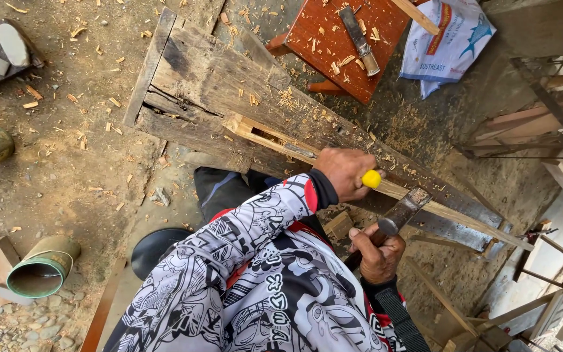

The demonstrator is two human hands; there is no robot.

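Mortise slot partly cut near the end of a pale wooden strip (333, 166) lying on a weathered timber beam (229, 85); chips scattered over beam and dirt floor (66, 163), cutting judged unfinished. Left hand (345, 173) wrapped tight round a yellow-handled chisel (371, 178), its blade set on the strip just past the slot. Right hand (378, 253) clenched round the handle of a hammer (404, 207), head raised close behind the chisel's butt; second chisel (360, 32) idle on a red stool (353, 45).
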